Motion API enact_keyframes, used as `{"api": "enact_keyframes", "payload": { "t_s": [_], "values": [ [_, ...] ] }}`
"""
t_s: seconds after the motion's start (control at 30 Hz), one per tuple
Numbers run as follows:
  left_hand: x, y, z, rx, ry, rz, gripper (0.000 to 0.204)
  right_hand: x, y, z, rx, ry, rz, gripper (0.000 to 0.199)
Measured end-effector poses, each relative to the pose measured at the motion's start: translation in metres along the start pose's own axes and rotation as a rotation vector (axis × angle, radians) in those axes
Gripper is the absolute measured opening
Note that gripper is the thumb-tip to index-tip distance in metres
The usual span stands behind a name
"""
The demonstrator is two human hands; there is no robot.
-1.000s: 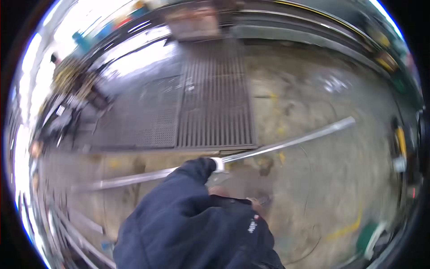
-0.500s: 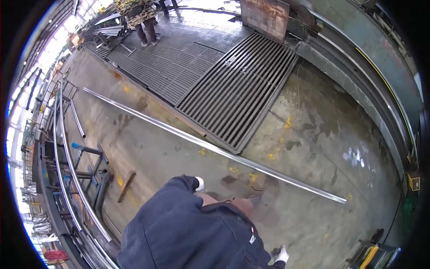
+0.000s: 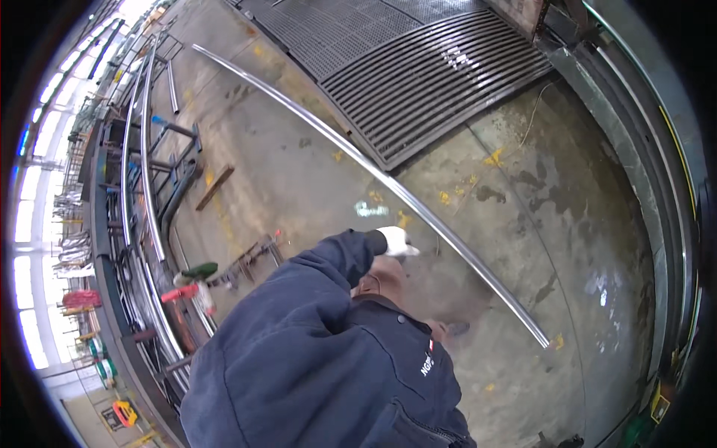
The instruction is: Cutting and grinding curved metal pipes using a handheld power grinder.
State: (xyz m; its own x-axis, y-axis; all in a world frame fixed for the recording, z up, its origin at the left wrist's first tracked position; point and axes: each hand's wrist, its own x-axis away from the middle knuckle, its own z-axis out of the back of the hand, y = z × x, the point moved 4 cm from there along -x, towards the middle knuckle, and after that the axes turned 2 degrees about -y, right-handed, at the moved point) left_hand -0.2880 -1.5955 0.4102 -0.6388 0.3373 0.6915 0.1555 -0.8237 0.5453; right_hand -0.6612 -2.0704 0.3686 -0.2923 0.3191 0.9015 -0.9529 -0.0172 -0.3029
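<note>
A person in a dark blue work jacket [image 3: 321, 358] fills the lower centre of the frame, seen from above. One hand in a white glove [image 3: 394, 240] shows at the end of a sleeve, just above centre; which hand it is cannot be told with certainty, but it appears to be the left hand, and whether it is clenched or loose cannot be told. It hovers close beside a long shiny metal bar [image 3: 388, 183], apparently not touching it. The other hand is out of sight. Half a second ago a white glove also showed at the lower right, and the bar lay flatter across the frame; now the bar runs steeply from the upper left down to the lower right, ending on the wet concrete floor [image 3: 582, 246]. At the left edge stands a rack [image 3: 142, 246] of long metal rods, nearer the frame's middle than before, with a red and green tool [image 3: 190, 284] and a short wooden piece [image 3: 214, 187] on the floor beside it. Farther off, at the top, a dark steel floor grating [image 3: 441, 75] fills the upper centre, larger in view than earlier.
</note>
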Motion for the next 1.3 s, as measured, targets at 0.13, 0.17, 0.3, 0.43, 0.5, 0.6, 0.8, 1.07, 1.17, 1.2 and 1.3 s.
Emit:
{"api": "enact_keyframes", "payload": {
  "t_s": [0.13,0.17,0.3,0.43,0.5,0.6,0.8,1.07,1.17,1.2,1.3],
  "values": [
    [0.045,-0.014,-0.126,-0.055,-0.042,0.292,0.06,-0.083,0.021,0.14,0.106,-0.036,0.101,0.031],
    [0.068,-0.021,-0.164,-0.046,-0.106,0.396,0.066,-0.103,0.017,0.167,0.127,-0.049,0.135,0.031],
    [0.128,0.022,-0.281,0.151,-0.152,0.584,0.064,-0.148,0.019,0.275,-0.164,-0.067,0.093,0.023],
    [0.154,0.028,-0.369,0.338,-0.057,0.623,0.052,-0.147,0.044,0.314,-0.201,-0.061,0.06,0.029],
    [0.146,0.057,-0.402,0.367,-0.039,0.589,0.05,-0.153,0.071,0.332,-0.136,-0.077,0.025,0.03],
    [0.138,0.073,-0.448,0.385,-0.039,0.564,0.05,-0.16,0.097,0.352,-0.1,-0.092,0.009,0.03],
    [0.152,0.085,-0.572,0.572,0.048,0.533,0.051,-0.175,0.125,0.438,0.053,-0.061,0.039,0.033],
    [0.226,0.129,-0.75,0.692,-0.221,0.835,0.05,-0.256,0.075,0.535,-0.061,0.004,0.135,0.033],
    [0.217,0.169,-0.779,0.819,-0.177,0.865,0.048,-0.313,0.055,0.562,-0.153,-0.06,0.175,0.036],
    [0.212,0.189,-0.787,0.827,-0.162,0.859,0.048,-0.331,0.049,0.569,-0.178,-0.076,0.164,0.036],
    [0.192,0.247,-0.806,0.799,-0.14,0.825,0.044,-0.407,0.04,0.593,-0.224,-0.103,0.133,0.037]
  ]
}}
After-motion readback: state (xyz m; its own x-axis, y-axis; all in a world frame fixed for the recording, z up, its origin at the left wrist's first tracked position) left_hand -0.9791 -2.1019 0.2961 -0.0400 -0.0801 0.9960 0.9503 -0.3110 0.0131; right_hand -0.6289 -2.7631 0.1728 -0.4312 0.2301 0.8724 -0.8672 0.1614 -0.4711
